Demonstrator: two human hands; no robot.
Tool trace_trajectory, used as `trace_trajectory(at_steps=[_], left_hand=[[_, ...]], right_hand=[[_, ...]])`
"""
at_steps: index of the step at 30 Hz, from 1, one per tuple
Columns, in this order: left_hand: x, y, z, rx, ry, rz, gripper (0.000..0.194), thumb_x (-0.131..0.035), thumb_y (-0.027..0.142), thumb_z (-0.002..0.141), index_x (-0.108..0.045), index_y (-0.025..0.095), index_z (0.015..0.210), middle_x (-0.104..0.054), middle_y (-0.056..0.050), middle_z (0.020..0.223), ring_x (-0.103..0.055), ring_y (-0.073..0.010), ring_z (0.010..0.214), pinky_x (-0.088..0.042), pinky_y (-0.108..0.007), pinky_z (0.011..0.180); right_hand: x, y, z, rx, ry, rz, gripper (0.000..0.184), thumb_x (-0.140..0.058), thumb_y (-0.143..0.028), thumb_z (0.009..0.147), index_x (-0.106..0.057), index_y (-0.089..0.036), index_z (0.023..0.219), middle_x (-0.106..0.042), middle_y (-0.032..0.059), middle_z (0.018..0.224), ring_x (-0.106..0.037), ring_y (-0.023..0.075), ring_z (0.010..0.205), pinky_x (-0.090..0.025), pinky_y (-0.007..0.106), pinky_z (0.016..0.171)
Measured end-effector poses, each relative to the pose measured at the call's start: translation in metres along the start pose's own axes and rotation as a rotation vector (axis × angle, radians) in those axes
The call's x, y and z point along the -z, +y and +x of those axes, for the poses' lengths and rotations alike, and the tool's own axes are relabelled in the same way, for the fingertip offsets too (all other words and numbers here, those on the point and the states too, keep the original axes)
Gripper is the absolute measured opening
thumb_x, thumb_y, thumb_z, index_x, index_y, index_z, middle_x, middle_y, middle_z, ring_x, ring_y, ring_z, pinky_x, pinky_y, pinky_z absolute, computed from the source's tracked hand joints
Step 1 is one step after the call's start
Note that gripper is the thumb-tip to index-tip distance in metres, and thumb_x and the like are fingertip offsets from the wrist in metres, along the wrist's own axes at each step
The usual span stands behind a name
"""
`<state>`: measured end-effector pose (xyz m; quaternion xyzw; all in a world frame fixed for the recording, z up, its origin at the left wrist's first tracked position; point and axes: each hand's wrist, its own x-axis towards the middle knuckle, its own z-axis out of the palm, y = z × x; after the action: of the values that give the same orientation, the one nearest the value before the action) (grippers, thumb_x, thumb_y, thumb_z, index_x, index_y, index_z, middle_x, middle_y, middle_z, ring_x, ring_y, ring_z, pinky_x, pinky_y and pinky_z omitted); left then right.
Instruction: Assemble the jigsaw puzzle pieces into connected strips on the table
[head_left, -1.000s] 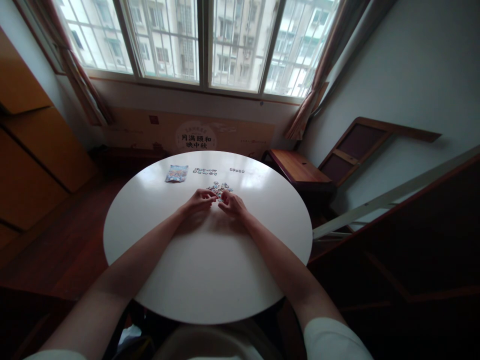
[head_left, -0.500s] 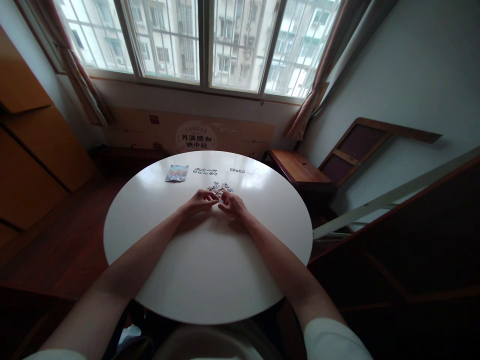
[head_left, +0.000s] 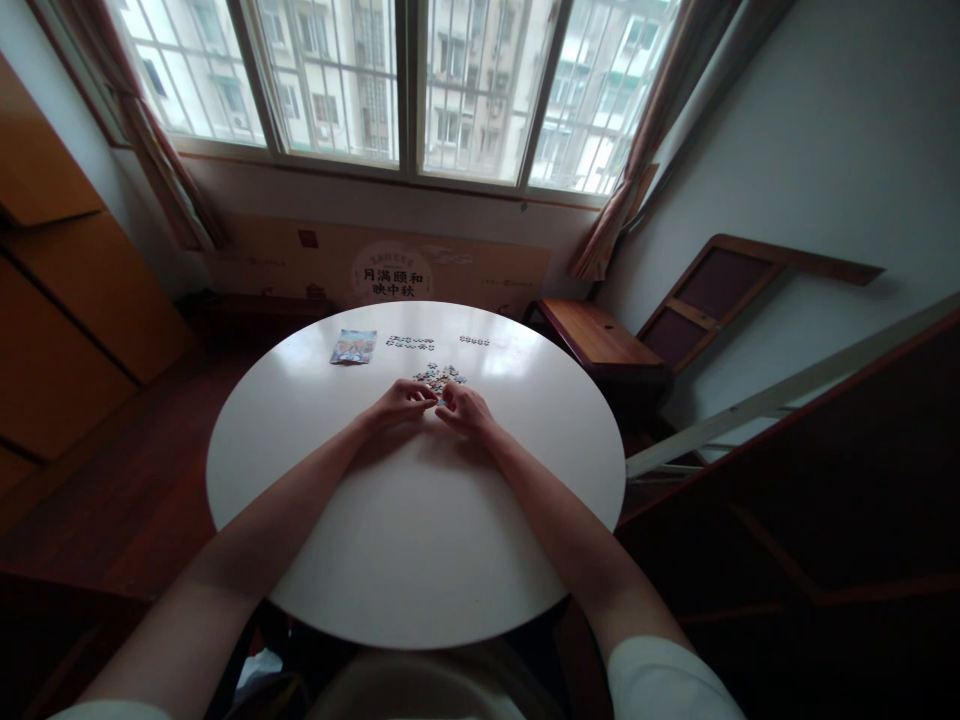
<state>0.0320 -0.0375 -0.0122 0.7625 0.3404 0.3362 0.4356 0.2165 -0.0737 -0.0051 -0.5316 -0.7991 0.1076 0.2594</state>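
A pile of small jigsaw puzzle pieces (head_left: 433, 379) lies on the white round table (head_left: 420, 540), just beyond my fingers. At the pile's near left edge is my left hand (head_left: 403, 400), its fingers curled and closed together at the tips. My right hand (head_left: 463, 408) rests close beside it on the right, fingers bent inward over the near pieces. Whatever sits between the fingertips of either hand is too small or hidden to make out. Farther back, puzzle pieces in rows (head_left: 410, 343) lie left of centre, and a shorter row of pieces (head_left: 474, 341) lies to the right.
A printed picture packet (head_left: 354, 347) lies at the table's back left. Behind the table's right side stands a low wooden stool or bench (head_left: 596, 332). A printed banner (head_left: 465, 262) runs along the wall under the barred window (head_left: 405, 90).
My left fingertips have shifted very slightly toward the right hand. The right hand, the pile and the rows look the same.
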Motion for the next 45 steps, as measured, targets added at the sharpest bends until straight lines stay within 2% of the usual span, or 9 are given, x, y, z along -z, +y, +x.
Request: trace_trajectory(at_steps=[34,39,45], left_hand=[[-0.0011,-0.0034,0.0021,-0.046,0.010,0.030,0.034,-0.069,0.042,0.073,-0.072,0.010,0.084,-0.065,-0.004,0.065,-0.053,-0.0091,0.055,-0.039,-0.017,0.048],[-0.0007,-0.0029,0.0011,0.004,0.000,-0.020,0.039,-0.068,0.046,0.073,-0.071,0.009,0.085,-0.060,-0.001,0.057,-0.049,-0.0079,0.050,-0.035,-0.017,0.045],[-0.0023,-0.0033,0.0024,-0.002,0.077,-0.060,0.043,-0.068,0.051,0.072,-0.070,0.009,0.080,-0.063,-0.004,0.065,-0.050,-0.0087,0.053,-0.037,-0.019,0.047]], right_hand=[[0.0019,-0.0028,-0.0017,-0.012,0.015,-0.043,0.013,-0.056,-0.031,0.077,-0.055,-0.021,0.084,-0.057,-0.0012,0.070,-0.048,0.0132,0.063,-0.028,0.023,0.059],[0.0022,-0.0039,-0.0025,-0.023,0.021,-0.049,0.013,-0.055,-0.030,0.077,-0.056,-0.020,0.085,-0.058,-0.0009,0.071,-0.048,0.0134,0.063,-0.029,0.023,0.059],[0.0024,-0.0039,-0.0025,-0.038,0.029,-0.036,0.012,-0.055,-0.029,0.077,-0.056,-0.021,0.085,-0.059,-0.0006,0.073,-0.050,0.0138,0.064,-0.030,0.023,0.060]])
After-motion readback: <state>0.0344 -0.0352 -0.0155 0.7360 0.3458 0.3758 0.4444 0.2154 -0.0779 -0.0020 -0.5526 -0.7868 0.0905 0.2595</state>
